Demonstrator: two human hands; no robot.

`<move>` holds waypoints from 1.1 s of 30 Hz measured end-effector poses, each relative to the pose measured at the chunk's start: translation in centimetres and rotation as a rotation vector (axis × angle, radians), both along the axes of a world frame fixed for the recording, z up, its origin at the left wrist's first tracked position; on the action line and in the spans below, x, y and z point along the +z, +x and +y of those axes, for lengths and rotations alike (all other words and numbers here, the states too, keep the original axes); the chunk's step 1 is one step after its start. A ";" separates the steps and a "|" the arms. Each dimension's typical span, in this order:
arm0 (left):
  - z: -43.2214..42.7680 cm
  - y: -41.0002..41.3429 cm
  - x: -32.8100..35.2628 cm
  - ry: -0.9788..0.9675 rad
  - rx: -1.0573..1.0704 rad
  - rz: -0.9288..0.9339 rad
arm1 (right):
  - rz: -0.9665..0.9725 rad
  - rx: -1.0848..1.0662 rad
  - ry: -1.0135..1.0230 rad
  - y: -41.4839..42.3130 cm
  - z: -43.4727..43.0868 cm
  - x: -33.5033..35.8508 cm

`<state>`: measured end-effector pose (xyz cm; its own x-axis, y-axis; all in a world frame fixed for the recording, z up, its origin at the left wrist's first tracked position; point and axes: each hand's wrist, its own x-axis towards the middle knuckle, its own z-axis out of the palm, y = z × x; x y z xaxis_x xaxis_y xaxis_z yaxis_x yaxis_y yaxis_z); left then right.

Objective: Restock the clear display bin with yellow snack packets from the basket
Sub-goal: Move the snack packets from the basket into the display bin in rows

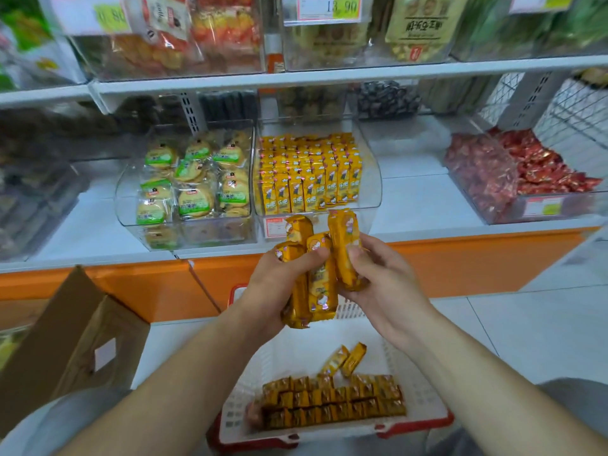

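The grip of the left hand [279, 281] holds several yellow snack packets [320, 291] above the basket [418, 373]. The grip of the right hand [385, 281] pinches one packet [343, 245] beside them, in front of the clear display bin [370, 189].

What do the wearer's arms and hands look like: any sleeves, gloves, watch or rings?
Both are bare. The left hand and right hand have no gloves, and no rings show. The left forearm and right forearm are uncovered down to the frame edge: no sleeves, watch, bands or markings in view.
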<state>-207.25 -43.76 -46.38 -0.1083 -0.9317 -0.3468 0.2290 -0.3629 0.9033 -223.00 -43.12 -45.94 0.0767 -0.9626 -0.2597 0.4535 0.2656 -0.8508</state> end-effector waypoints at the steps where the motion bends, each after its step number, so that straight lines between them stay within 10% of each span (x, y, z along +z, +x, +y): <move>1: -0.2 0.1 0.3 -0.015 -0.010 -0.004 | -0.011 0.012 -0.006 -0.2 -0.2 0.1; 6: -1.4 0.7 1.4 -0.108 -0.020 -0.079 | -0.068 0.071 0.008 -0.8 -1.2 0.4; 14: -6.0 5.0 3.6 -0.205 0.086 -0.386 | 0.702 -0.031 -0.239 -1.5 -8.8 2.1; 22: -7.0 7.3 2.0 -0.189 0.131 -0.304 | 1.336 0.050 -0.437 -0.4 -19.6 0.0; 33: -8.7 8.8 1.3 -0.186 0.146 -0.258 | 1.397 0.132 -0.349 1.9 -24.3 -4.1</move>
